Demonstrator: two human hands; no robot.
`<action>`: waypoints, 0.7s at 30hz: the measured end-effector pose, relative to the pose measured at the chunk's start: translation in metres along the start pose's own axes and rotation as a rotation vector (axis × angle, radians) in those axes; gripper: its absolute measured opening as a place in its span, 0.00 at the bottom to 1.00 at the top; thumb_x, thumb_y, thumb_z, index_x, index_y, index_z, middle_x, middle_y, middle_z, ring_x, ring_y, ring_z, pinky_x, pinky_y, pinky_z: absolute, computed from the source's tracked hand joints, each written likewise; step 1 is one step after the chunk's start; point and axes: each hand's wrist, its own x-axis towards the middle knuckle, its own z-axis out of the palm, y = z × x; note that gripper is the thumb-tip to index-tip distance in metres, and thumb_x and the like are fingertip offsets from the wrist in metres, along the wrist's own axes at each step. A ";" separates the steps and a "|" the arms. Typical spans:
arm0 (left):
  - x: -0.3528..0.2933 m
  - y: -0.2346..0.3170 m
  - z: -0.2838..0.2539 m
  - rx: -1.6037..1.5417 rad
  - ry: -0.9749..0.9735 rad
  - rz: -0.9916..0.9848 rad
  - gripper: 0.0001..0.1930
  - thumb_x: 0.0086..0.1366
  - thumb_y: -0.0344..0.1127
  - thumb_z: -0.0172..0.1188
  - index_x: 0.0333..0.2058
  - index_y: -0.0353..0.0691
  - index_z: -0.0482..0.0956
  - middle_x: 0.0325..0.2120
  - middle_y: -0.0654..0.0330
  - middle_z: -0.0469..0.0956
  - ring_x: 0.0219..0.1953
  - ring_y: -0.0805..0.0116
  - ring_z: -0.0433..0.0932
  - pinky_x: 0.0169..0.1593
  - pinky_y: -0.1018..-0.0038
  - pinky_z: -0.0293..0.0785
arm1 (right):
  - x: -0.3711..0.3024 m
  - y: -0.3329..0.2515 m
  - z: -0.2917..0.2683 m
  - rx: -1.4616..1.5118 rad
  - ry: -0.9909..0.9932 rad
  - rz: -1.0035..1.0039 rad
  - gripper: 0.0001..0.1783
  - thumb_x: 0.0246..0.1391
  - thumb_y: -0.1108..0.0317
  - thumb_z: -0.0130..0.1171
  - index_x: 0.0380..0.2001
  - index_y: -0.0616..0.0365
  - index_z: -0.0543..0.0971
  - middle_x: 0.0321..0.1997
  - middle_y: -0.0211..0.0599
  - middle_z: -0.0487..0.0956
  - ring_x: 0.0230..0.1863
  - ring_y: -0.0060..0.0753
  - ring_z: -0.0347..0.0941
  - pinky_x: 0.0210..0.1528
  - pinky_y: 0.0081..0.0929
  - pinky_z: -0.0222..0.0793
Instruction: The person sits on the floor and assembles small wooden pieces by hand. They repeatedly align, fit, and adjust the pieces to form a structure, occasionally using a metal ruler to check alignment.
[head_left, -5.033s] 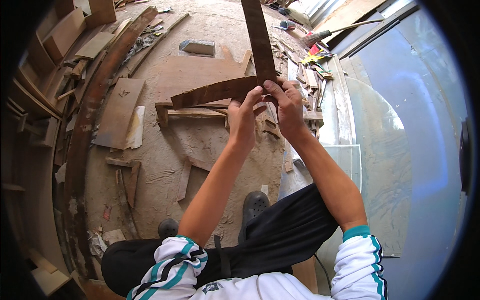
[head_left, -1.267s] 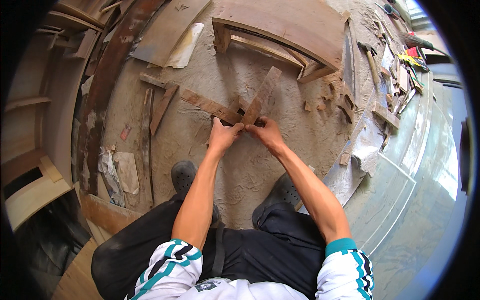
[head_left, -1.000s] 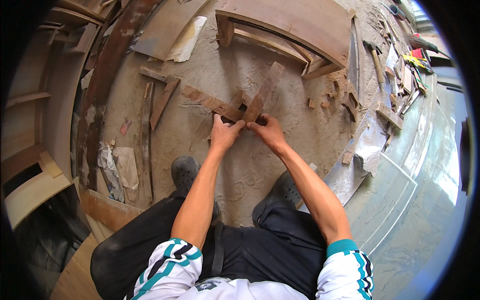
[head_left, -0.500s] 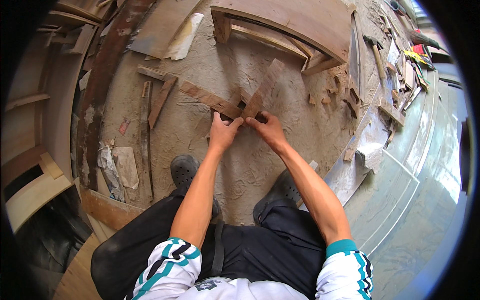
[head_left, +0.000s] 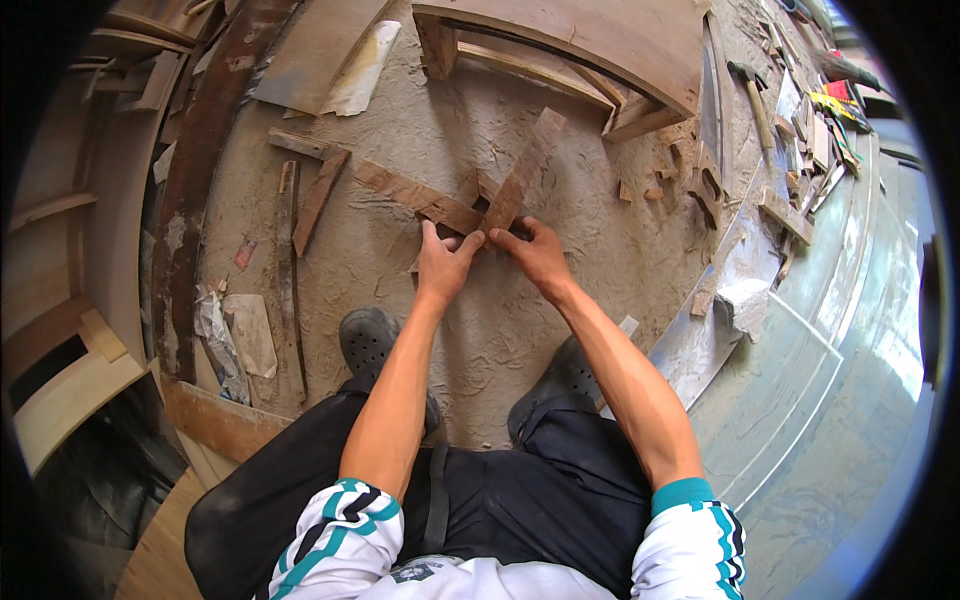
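Two dark brown wood strips meet in a V on the sawdust-covered floor in front of my feet. The left strip [head_left: 415,197] runs up to the left, the right strip [head_left: 527,166] runs up to the right. My left hand [head_left: 443,262] presses its fingertips on the lower end of the left strip. My right hand [head_left: 535,252] pinches the lower end of the right strip where the two pieces join. Both forearms reach forward from my white and teal sleeves.
A curved wooden frame [head_left: 590,40] lies just beyond the strips. Loose wood scraps [head_left: 316,200] lie to the left, a long curved plank [head_left: 195,170] further left. A hammer [head_left: 752,98] and small offcuts [head_left: 700,180] sit at the right beside plastic sheeting [head_left: 740,300].
Five seconds ago I held the joined strips up in the air; since then they have come down to the floor. In the last second my hands barely moved at the joint.
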 end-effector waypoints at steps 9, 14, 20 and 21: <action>-0.008 0.004 0.009 0.016 0.067 0.017 0.60 0.63 0.44 0.70 0.70 0.19 0.30 0.40 0.46 0.85 0.41 0.65 0.83 0.45 0.74 0.77 | -0.004 -0.003 -0.001 0.076 -0.030 0.031 0.24 0.60 0.58 0.68 0.51 0.67 0.79 0.46 0.39 0.85 0.44 0.26 0.78 0.45 0.26 0.72; -0.009 0.003 0.012 0.003 0.080 0.010 0.60 0.63 0.44 0.70 0.70 0.19 0.30 0.41 0.45 0.84 0.42 0.64 0.83 0.45 0.74 0.77 | -0.004 -0.003 0.000 0.100 -0.040 0.044 0.24 0.60 0.59 0.68 0.51 0.67 0.78 0.47 0.41 0.84 0.46 0.29 0.78 0.48 0.27 0.72; -0.007 -0.004 0.011 0.003 0.105 0.003 0.59 0.63 0.45 0.69 0.70 0.18 0.32 0.41 0.44 0.84 0.42 0.64 0.83 0.45 0.73 0.77 | -0.004 -0.003 0.002 0.091 -0.066 0.024 0.24 0.59 0.60 0.69 0.51 0.67 0.78 0.47 0.41 0.84 0.47 0.28 0.78 0.50 0.27 0.72; -0.006 -0.004 0.012 -0.002 0.100 0.000 0.58 0.63 0.45 0.69 0.70 0.18 0.32 0.41 0.44 0.84 0.42 0.64 0.83 0.45 0.73 0.77 | -0.003 0.000 0.001 0.093 -0.064 0.023 0.24 0.59 0.60 0.69 0.51 0.67 0.78 0.46 0.41 0.84 0.47 0.28 0.78 0.50 0.27 0.72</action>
